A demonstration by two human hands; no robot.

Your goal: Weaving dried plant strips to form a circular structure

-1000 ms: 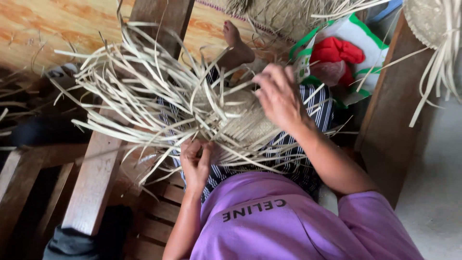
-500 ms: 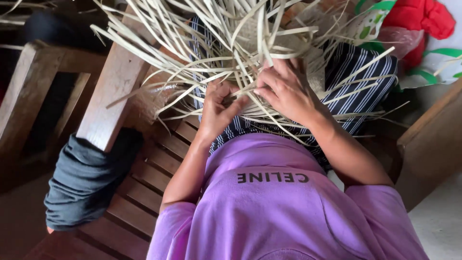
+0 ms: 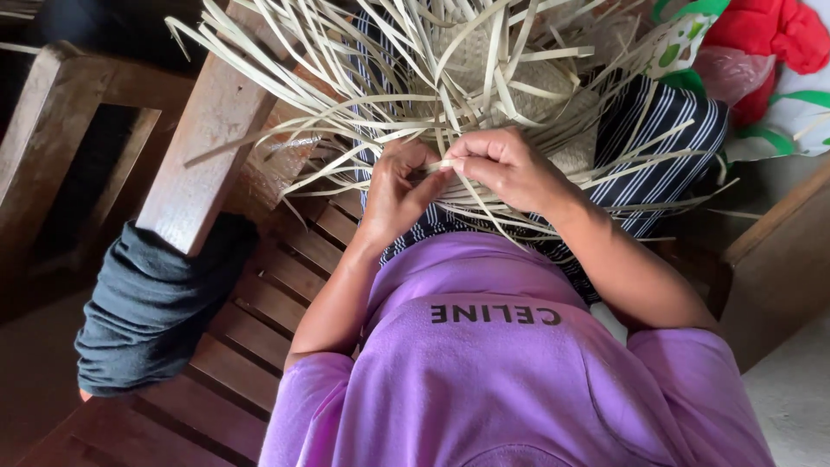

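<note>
Dozens of pale straw strips (image 3: 415,95) fanning out from a half-woven straw piece (image 3: 553,95) on the lap, over striped trousers (image 3: 657,147), crossing and tangling on every side of the hands. Loose ends spilling left across a wooden armrest (image 3: 203,147) and right toward a white-and-green bag (image 3: 804,108) holding red cloth (image 3: 761,35). Dark grey cloth (image 3: 151,303) bunched under the armrest's near end, resting on the slatted wooden seat (image 3: 251,346). Another wooden edge (image 3: 778,259) close on the right, so little free room either way; open space only toward the purple shirt (image 3: 510,372). Left hand (image 3: 393,195) curled, thumb and fingers pinched on a strip at the near rim of the weave. Right hand (image 3: 506,164) closed in a loose fist just beside it, fingertips nipping the same strip, knuckles touching the left thumb; how tightly either holds cannot be told
</note>
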